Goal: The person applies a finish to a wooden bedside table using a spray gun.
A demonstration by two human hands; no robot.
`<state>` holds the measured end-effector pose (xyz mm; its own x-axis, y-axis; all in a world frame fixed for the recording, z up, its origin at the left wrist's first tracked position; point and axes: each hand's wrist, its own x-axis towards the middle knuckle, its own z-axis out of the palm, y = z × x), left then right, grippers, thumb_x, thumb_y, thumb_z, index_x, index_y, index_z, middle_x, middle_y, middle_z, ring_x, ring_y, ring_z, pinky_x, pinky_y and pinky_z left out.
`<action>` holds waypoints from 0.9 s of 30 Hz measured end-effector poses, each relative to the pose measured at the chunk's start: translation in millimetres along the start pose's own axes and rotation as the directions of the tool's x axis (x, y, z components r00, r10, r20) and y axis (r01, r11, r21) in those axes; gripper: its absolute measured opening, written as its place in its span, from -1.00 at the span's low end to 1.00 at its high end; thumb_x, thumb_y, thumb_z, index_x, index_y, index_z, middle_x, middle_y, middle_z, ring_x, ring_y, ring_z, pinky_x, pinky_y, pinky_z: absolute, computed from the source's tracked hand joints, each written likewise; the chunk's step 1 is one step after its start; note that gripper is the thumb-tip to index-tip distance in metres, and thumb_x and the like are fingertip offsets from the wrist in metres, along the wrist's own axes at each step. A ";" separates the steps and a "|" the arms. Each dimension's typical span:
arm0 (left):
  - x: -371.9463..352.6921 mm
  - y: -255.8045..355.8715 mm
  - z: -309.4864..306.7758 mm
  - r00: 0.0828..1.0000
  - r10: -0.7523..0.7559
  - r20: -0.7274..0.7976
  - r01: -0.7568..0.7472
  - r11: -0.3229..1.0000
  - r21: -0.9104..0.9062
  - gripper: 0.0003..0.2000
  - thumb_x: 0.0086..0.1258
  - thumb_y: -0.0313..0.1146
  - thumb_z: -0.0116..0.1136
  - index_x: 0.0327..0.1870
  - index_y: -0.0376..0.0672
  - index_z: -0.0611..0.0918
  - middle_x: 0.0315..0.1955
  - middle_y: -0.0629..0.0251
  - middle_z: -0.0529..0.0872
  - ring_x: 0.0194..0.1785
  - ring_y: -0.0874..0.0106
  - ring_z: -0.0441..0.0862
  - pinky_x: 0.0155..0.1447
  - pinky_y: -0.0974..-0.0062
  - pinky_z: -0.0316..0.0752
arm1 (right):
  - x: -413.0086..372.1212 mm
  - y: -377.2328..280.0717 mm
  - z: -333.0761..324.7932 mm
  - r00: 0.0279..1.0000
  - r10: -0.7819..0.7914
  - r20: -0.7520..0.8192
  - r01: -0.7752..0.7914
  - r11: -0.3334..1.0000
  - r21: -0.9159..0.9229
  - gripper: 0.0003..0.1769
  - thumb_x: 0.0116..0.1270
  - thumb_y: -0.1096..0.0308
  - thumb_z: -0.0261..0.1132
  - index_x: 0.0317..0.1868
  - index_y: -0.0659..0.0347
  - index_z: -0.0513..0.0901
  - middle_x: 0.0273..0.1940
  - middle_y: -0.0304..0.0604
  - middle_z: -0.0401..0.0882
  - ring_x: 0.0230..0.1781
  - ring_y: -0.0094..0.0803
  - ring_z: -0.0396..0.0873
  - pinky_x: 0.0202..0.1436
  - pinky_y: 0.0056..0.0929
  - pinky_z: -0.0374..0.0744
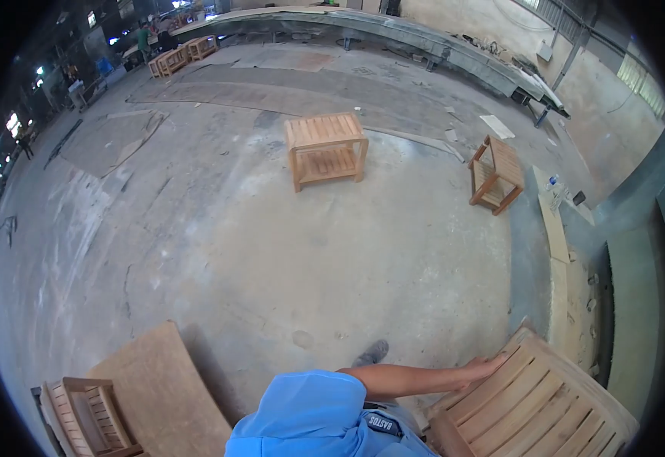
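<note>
Blue-sleeved and almost straight, our left arm (409, 381) reaches across to the right, and our left hand (484, 370) lies on the left edge of the slatted wooden table (540, 397), low on the right, though we cannot tell if it grips.

Hand (485, 369) on slatted wooden top (542, 400) | small table (325, 131) mid-floor | second table (505, 161) at right | brown board (157, 392) lower left
</note>
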<state>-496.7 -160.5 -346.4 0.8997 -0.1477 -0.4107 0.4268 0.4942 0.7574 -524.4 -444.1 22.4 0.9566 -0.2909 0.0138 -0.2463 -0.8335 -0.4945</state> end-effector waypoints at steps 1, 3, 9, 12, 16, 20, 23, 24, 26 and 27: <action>21.2 -2.8 -11.3 1.000 -0.021 -0.012 0.021 0.999 -0.024 -0.11 0.31 0.44 -0.11 0.30 -0.32 0.47 0.26 0.04 0.51 0.33 0.22 0.45 0.35 0.33 0.33 | 7.8 -18.3 9.8 1.000 0.000 -0.011 0.000 1.000 -0.010 -0.13 0.28 -0.17 0.31 0.31 0.44 0.43 0.26 0.24 0.46 0.18 -0.03 0.49 0.27 -0.16 0.43; 68.0 -6.6 -31.3 0.997 -0.070 -0.014 0.069 0.994 -0.090 -0.10 0.30 0.44 -0.10 0.29 -0.32 0.49 0.27 0.04 0.51 0.34 0.24 0.44 0.36 0.34 0.33 | 26.6 -61.5 28.4 1.000 0.009 -0.023 -0.010 0.999 -0.041 -0.13 0.28 -0.17 0.32 0.31 0.45 0.43 0.27 0.25 0.46 0.20 -0.02 0.47 0.29 -0.14 0.41; 121.7 70.4 -109.7 0.963 -0.249 -0.102 0.216 0.941 -0.260 -0.11 0.25 0.41 0.03 0.20 -0.42 0.55 0.16 -0.01 0.60 0.23 0.26 0.55 0.28 0.32 0.42 | 119.5 -188.7 102.0 0.998 0.021 0.063 -0.014 0.994 -0.109 -0.19 0.29 -0.13 0.34 0.23 0.50 0.49 0.18 0.23 0.53 0.12 -0.10 0.51 0.20 -0.21 0.46; 144.7 138.1 -161.6 0.967 -0.218 -0.132 0.173 0.941 -0.290 -0.12 0.25 0.37 0.07 0.17 -0.46 0.55 0.15 -0.03 0.61 0.22 0.24 0.56 0.26 0.32 0.44 | 157.4 -245.0 127.2 0.996 0.008 0.086 -0.005 0.999 -0.036 -0.22 0.29 -0.10 0.36 0.19 0.50 0.53 0.13 0.21 0.56 0.04 -0.12 0.56 0.10 -0.26 0.53; 190.6 238.2 -243.2 0.976 -0.144 -0.166 0.086 0.946 -0.313 -0.16 0.26 0.33 0.08 0.13 -0.48 0.57 0.13 -0.05 0.61 0.19 0.21 0.58 0.24 0.31 0.44 | 189.6 -333.0 162.1 0.991 -0.104 0.087 0.097 0.992 0.083 -0.43 0.35 0.05 0.36 0.07 0.47 0.61 -0.13 0.01 0.65 -0.25 -0.39 0.58 -0.27 -0.48 0.53; 245.1 331.2 -345.0 0.950 0.008 -0.313 -0.081 0.972 -0.222 -0.19 0.26 0.33 0.04 0.06 -0.45 0.62 0.04 -0.07 0.66 0.14 0.20 0.61 0.20 0.30 0.46 | 214.7 -411.5 237.3 0.995 -0.101 -0.020 0.102 0.935 0.340 -0.54 0.37 0.10 0.33 0.01 0.40 0.63 -0.27 -0.12 0.62 -0.37 -0.44 0.56 -0.47 -0.55 0.47; 255.9 419.2 -424.6 0.851 0.147 -0.504 -0.218 0.972 -0.086 -0.25 0.26 0.34 -0.02 -0.10 -0.35 0.69 -0.18 -0.05 0.73 -0.01 0.17 0.68 0.10 0.27 0.48 | 257.9 -458.5 312.9 0.983 -0.119 0.143 0.006 0.789 0.615 -0.43 0.38 -0.04 0.25 0.12 0.30 0.48 -0.05 -0.11 0.50 -0.09 -0.34 0.50 -0.15 -0.41 0.43; 253.5 449.4 -450.9 0.844 0.168 -0.510 -0.228 0.972 -0.058 -0.27 0.28 0.31 -0.02 -0.08 -0.36 0.68 -0.18 -0.01 0.73 -0.02 0.21 0.67 0.09 0.29 0.48 | 283.4 -459.9 334.0 0.904 -0.224 0.364 -0.090 0.733 0.674 -0.19 0.38 -0.16 0.19 0.40 0.27 0.29 0.32 -0.03 0.41 0.31 -0.20 0.43 0.33 -0.22 0.41; 248.8 501.0 -497.8 0.825 0.211 -0.524 -0.249 0.969 -0.003 -0.31 0.33 0.24 -0.02 -0.05 -0.38 0.65 -0.18 0.07 0.72 -0.05 0.29 0.64 0.07 0.34 0.46 | 319.3 -482.6 394.7 0.880 -0.224 0.418 -0.175 0.665 0.726 -0.12 0.35 -0.28 0.16 0.43 0.22 0.27 0.38 -0.01 0.34 0.39 -0.12 0.32 0.43 -0.10 0.30; 251.1 518.8 -521.5 0.812 0.220 -0.541 -0.250 0.968 0.018 -0.32 0.33 0.24 -0.02 -0.07 -0.37 0.65 -0.20 0.09 0.72 -0.08 0.30 0.63 0.04 0.34 0.46 | 341.3 -489.1 425.9 0.876 -0.178 0.449 -0.272 0.586 0.763 -0.11 0.35 -0.29 0.15 0.43 0.25 0.27 0.39 0.02 0.32 0.39 -0.07 0.30 0.43 -0.08 0.29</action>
<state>-96.9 505.6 -321.3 0.7748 0.4524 -0.4416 0.1894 0.5003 0.8449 -11.3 64.3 -101.2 0.9513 0.1048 -0.2901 -0.2862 -0.0508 -0.9568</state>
